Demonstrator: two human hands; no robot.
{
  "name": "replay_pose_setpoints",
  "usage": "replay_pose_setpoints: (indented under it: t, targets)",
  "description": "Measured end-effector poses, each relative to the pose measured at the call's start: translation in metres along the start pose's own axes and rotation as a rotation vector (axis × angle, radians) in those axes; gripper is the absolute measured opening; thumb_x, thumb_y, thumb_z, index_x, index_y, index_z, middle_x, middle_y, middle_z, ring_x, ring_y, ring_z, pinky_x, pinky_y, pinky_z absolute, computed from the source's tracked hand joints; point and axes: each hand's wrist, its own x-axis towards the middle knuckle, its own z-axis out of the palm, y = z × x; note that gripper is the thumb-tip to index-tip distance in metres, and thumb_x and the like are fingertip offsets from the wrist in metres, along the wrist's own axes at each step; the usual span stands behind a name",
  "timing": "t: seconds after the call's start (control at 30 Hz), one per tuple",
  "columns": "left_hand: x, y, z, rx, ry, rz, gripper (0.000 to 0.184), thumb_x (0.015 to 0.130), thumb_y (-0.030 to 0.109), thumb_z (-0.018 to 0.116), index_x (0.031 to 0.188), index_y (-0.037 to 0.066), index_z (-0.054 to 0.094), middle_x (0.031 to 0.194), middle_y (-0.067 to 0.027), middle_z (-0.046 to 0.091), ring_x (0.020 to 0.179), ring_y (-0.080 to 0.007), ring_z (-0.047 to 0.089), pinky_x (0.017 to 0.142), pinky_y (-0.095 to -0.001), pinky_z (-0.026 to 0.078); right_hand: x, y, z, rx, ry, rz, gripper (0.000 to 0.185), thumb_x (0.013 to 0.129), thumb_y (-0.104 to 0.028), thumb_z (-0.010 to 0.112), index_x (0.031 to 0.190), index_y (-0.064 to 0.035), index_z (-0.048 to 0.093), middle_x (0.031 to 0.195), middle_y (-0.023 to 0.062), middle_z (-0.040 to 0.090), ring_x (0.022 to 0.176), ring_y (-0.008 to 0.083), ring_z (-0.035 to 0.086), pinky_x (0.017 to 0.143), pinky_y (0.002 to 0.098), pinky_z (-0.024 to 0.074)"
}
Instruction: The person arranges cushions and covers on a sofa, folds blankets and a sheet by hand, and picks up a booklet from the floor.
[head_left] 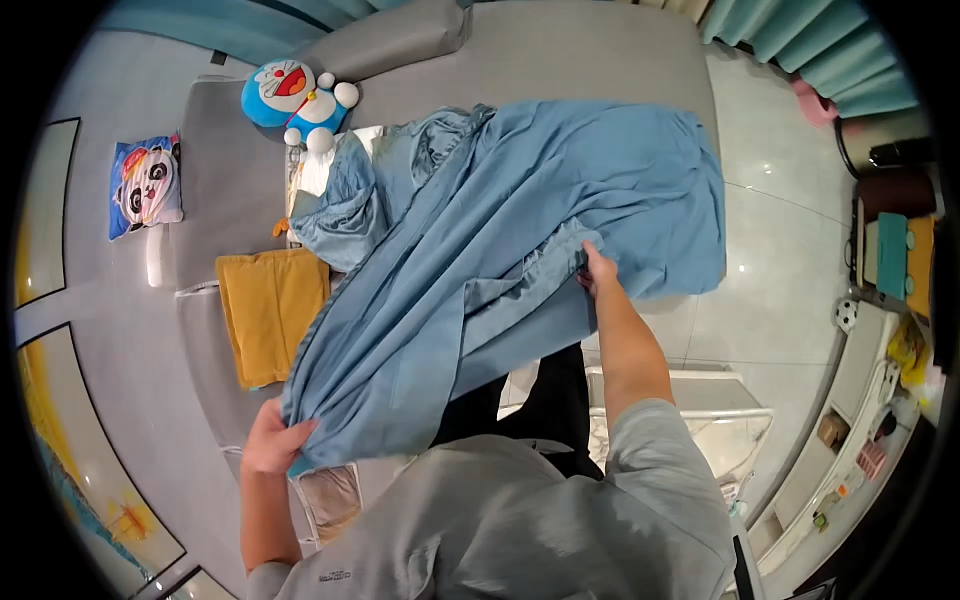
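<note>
- A person in a grey T-shirt (560, 520) and black trousers (563, 395) stands at a grey sofa (590, 45), both hands on a large blue cloth (570, 170).
- The cloth lies across the sofa in long diagonal folds, its far end spread over the seat and its near end raised toward the person's waist.
- The left hand (277, 440) grips the near left corner, fingers closed on the fabric with the thumb on top; the fingertips beneath are hidden.
- The right hand (598, 268) pinches a turned-back edge nearer the middle, fingers closed on it, though the cloth partly hides them.
- Beside the cloth's left edge, a folded mustard-yellow cloth (265, 320) rests on the sofa.
- Beyond it sits a blue-and-white plush toy (300, 100), smiling and red-mouthed, near a bunched part of the blue cloth.
- At far left is a panda-face pillow (147, 188); at right, a small football (846, 315) and teal curtains (800, 45).
</note>
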Motion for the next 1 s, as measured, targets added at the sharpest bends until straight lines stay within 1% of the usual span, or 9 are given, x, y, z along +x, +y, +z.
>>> replay_pose_setpoints:
  t: [0.23,0.33,0.4,0.5,0.57,0.73,0.83,0.87,1.0]
  targets:
    - [0.001,-0.026,-0.068,0.117,0.010,-0.057,0.033,0.079,-0.001,0.070,0.111,-0.007,0.065,0.104,-0.0072,0.070,0.096,-0.0130,0.063,0.087,-0.0273,0.049,0.087,-0.058,0.008,0.673,-0.400,0.339,0.024,0.088,-0.010,0.059,0.109,0.0012,0.059,0.103,0.0143,0.065,0.088,0.0293,0.063,0.090,0.0461,0.0521]
    - [0.025,-0.010,-0.076,0.134,0.290,-0.030,0.034,0.082,0.002,0.067,0.115,-0.004,0.063,0.108,-0.0074,0.068,0.095,-0.0153,0.064,0.086,-0.0307,0.052,0.015,-0.209,-0.041,0.777,-0.514,-0.121,0.010,0.085,-0.005,0.058,0.094,-0.0010,0.059,0.093,0.0116,0.063,0.086,0.0264,0.061,0.087,0.0423,0.0525]
    - [0.056,0.012,-0.105,0.073,0.184,0.105,0.038,0.086,0.011,0.067,0.121,0.000,0.059,0.114,-0.0079,0.066,0.100,-0.0181,0.064,0.087,-0.0327,0.052,-0.083,-0.343,-0.084,0.829,-0.670,-0.526,0.010,0.079,0.001,0.061,0.087,-0.0036,0.061,0.088,0.0090,0.063,0.084,0.0227,0.061,0.083,0.0376,0.0526]
    - [0.094,0.093,-0.134,0.024,0.274,0.301,0.023,0.092,0.017,0.064,0.110,0.004,0.061,0.103,-0.0048,0.066,0.095,-0.0151,0.063,0.086,-0.0327,0.052,-0.352,-0.449,-0.182,0.518,-0.419,-1.175,0.022,0.086,-0.009,0.068,0.105,0.0025,0.065,0.112,0.0161,0.061,0.100,0.0262,0.058,0.090,0.0382,0.0476]
    - [0.129,0.136,-0.182,-0.140,0.189,0.511,0.022,0.094,0.018,0.062,0.111,0.004,0.061,0.103,-0.0058,0.066,0.092,-0.0135,0.063,0.082,-0.0297,0.052,-0.498,-0.429,-0.219,0.795,-0.270,-1.422,0.041,0.089,-0.010,0.065,0.126,0.0065,0.056,0.127,0.0217,0.056,0.126,0.0327,0.049,0.113,0.0455,0.0352]
    - [0.061,0.168,-0.158,-0.166,0.140,0.708,0.024,0.092,0.017,0.063,0.112,0.003,0.063,0.104,-0.0059,0.067,0.090,-0.0126,0.064,0.079,-0.0276,0.052,-0.468,-0.306,-0.411,0.226,0.243,-1.537,0.027,0.090,-0.014,0.062,0.113,0.0007,0.060,0.109,0.0155,0.061,0.099,0.0241,0.061,0.089,0.0368,0.0487]
    - [0.076,0.070,-0.165,-0.059,0.012,0.540,0.028,0.085,0.008,0.069,0.112,0.002,0.064,0.101,-0.0050,0.068,0.088,-0.0133,0.064,0.080,-0.0302,0.052,-0.405,-0.107,-0.386,-0.052,0.587,-1.235,0.017,0.090,-0.017,0.057,0.091,-0.0001,0.056,0.087,0.0096,0.054,0.074,0.0200,0.055,0.058,0.0348,0.0505]
    - [0.071,0.034,-0.153,-0.037,-0.026,0.488,0.036,0.083,0.005,0.069,0.118,0.000,0.061,0.103,-0.0067,0.067,0.089,-0.0158,0.064,0.081,-0.0315,0.053,-0.344,-0.050,-0.412,-0.013,0.588,-1.019,0.021,0.088,-0.012,0.056,0.100,0.0041,0.054,0.084,0.0082,0.053,0.068,0.0163,0.055,0.054,0.0322,0.0530]
    - [0.077,-0.081,-0.165,-0.224,-0.031,0.058,0.044,0.083,0.002,0.066,0.125,-0.005,0.055,0.110,-0.0136,0.067,0.093,-0.0252,0.067,0.085,-0.0369,0.055,-0.347,0.083,-0.378,0.380,0.255,-0.601,0.028,0.086,-0.002,0.048,0.111,0.0066,0.057,0.092,0.0171,0.062,0.072,0.0263,0.067,0.056,0.0373,0.0611]
